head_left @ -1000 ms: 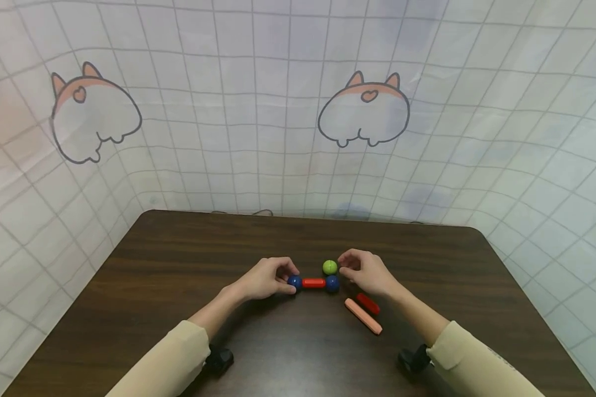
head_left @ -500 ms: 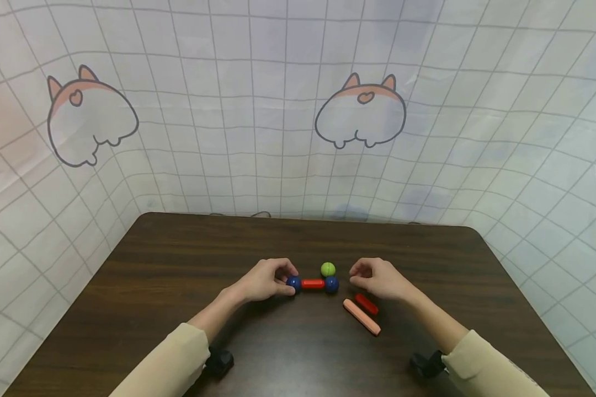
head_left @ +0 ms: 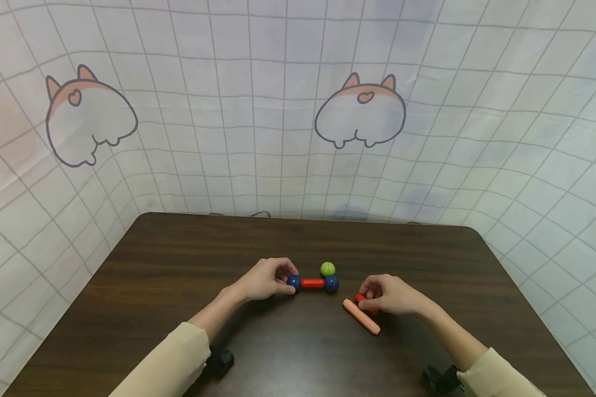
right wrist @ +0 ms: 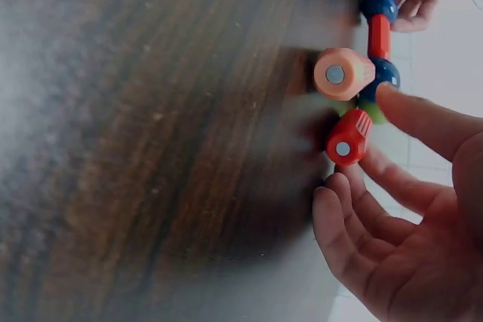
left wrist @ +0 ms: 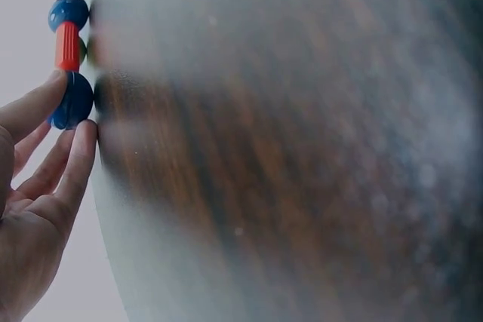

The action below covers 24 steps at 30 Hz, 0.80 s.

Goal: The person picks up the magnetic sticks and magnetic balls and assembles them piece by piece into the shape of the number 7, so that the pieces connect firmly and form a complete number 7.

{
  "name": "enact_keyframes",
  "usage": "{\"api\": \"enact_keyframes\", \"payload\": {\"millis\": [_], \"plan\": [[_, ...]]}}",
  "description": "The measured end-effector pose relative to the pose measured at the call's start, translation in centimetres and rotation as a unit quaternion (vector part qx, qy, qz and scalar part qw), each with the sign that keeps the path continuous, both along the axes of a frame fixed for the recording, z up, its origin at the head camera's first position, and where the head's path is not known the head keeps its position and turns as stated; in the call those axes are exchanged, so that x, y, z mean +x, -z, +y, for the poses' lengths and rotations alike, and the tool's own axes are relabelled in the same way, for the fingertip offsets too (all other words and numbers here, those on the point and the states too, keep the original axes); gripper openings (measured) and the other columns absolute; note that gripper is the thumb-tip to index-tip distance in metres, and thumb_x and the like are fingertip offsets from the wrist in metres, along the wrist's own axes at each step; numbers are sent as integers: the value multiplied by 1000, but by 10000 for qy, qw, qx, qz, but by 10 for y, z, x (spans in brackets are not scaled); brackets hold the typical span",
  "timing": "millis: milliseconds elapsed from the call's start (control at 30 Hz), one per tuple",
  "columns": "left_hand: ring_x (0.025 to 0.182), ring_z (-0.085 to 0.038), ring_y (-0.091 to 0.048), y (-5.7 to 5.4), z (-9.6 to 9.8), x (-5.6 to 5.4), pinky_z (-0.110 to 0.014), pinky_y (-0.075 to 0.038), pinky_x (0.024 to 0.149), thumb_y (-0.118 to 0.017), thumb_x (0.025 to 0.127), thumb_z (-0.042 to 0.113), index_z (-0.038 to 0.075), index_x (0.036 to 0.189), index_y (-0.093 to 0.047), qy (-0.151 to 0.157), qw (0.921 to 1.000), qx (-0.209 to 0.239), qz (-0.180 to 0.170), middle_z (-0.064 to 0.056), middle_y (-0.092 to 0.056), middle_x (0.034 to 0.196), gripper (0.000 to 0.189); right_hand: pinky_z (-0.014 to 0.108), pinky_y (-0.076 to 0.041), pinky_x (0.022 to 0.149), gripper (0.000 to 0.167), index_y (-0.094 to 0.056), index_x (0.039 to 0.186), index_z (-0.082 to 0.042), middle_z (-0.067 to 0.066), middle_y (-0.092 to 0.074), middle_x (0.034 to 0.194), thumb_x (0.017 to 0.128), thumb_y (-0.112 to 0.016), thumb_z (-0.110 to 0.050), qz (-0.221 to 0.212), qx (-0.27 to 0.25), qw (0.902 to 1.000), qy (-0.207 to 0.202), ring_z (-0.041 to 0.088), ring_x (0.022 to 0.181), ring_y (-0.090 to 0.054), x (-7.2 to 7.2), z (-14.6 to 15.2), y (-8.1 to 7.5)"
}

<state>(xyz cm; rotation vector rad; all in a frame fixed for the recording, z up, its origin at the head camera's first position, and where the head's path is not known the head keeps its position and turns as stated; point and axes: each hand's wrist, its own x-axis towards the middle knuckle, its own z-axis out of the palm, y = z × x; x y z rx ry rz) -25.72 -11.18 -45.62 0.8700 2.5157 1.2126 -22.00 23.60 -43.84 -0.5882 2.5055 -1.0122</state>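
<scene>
My left hand point(head_left: 267, 279) pinches a glossy dark-blue ball point(left wrist: 73, 101) between thumb and fingertips. This ball sits at one end of a short red magnetic rod point(head_left: 313, 283); a second blue ball point(head_left: 331, 284) sits at the other end. A green ball point(head_left: 328, 269) rests just behind the second ball. My right hand point(head_left: 392, 295) is at a loose red magnetic rod point(right wrist: 349, 138), thumb and fingers apart on either side of it. The right wrist view shows a gap at the thumb; finger contact is hard to tell. A longer peach magnetic rod point(head_left: 361, 317) lies beside it.
The pieces lie on a dark wood-grain table point(head_left: 179, 242). Behind it hangs a white grid-patterned curtain point(head_left: 258, 138) with cartoon prints. Black wrist-camera mounts point(head_left: 220, 362) hang under both forearms, close to the tabletop.
My right hand has moved away from the green ball, then forward toward me and down to the loose red rod. The left hand stays on its blue ball.
</scene>
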Motion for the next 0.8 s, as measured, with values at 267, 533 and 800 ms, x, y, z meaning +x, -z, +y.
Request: {"api": "enact_keyframes", "payload": {"millis": [267, 533, 800], "plan": [[90, -16, -64, 1, 1, -1, -30, -56, 79, -82, 89, 10, 7, 113, -68, -36, 10000, 12, 31, -1, -67, 99, 27, 31, -45, 68, 30, -64, 109, -3, 3, -58, 89, 88, -82, -15, 71, -16, 9999, 71, 21, 81, -54, 3, 0, 1], [89, -16, -64, 1, 2, -1, -31, -56, 80, -83, 88, 9, 7, 112, -68, -24, 10000, 16, 40, -2, -67, 99, 28, 31, -45, 67, 26, -67, 106, -4, 0, -60, 86, 86, -83, -11, 226, 123, 9997, -50, 19, 78, -54, 1, -2, 4], [90, -14, -64, 4, 3, -5, -29, -56, 81, -83, 88, 10, 9, 112, -68, -14, 10000, 1, 96, 0, -67, 100, 29, 30, -48, 65, 19, -69, 105, -4, -1, -62, 84, 88, -78, -7, 481, 181, 9986, -130, 16, 75, -57, 0, -2, -1]]}}
